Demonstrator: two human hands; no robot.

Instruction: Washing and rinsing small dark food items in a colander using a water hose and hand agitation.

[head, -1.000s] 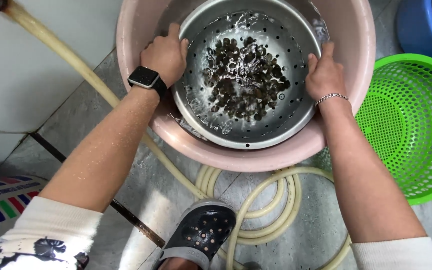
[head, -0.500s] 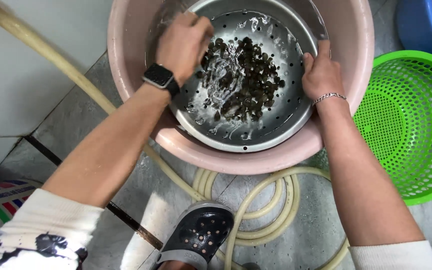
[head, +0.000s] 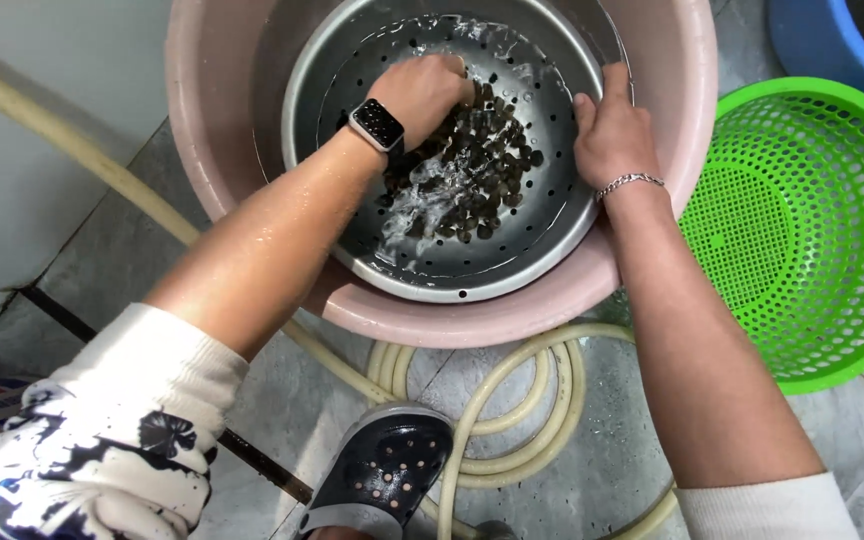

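We see our left hand curled into the pile of small dark shells, fingers buried among them in shallow water at the bottom of the metal colander. Our right hand grips the colander's right rim, thumb inside the bowl. The colander sits inside a pink basin on the tiled floor. A green basket stands just beside the basin to the right, a coiled hose lies below it, near a dark clog.
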